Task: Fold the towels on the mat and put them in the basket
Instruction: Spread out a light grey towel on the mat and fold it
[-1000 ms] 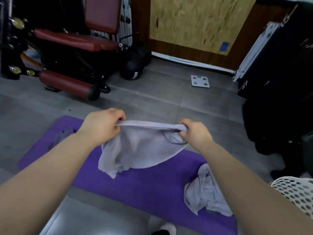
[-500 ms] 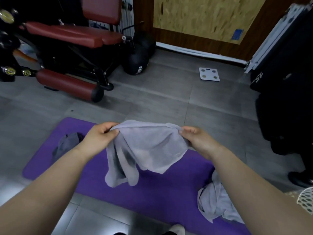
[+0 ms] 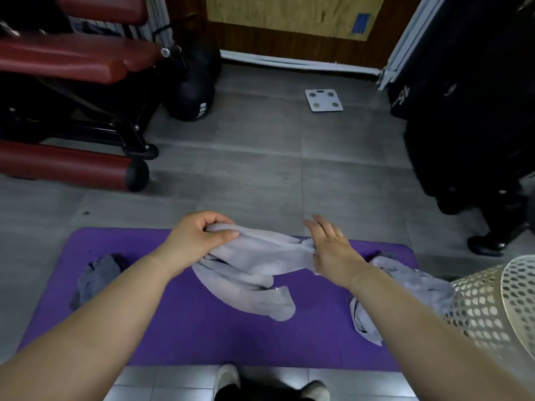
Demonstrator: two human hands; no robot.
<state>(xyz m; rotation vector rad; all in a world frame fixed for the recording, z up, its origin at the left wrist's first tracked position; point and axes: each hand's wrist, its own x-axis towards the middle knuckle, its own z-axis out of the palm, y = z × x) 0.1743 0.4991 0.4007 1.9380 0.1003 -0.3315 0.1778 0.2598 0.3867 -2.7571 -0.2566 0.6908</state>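
Left hand [image 3: 202, 235] clamped on the top edge of the light grey towel [image 3: 260, 264], thumb over a bunched fold. Right hand [image 3: 330, 250] has its fingers straight and spread, touching the towel's other end. I cannot tell whether the thumb pins it. The towel sags between them, its lower part resting on the purple mat [image 3: 202, 337].

Risk: held from one side, the free end could slip and the cloth twist, giving a skewed fold. The bunched grip may hide the true corner.

Two more lie crumpled on the mat — a darker towel [image 3: 95, 273] at left, a pale towel [image 3: 405, 279] just beside the white mesh basket [image 3: 492, 299].

Grey tiled floor [image 3: 260, 169] — weight bench [image 3: 72, 62] and bathroom scale [image 3: 323, 100] beyond.
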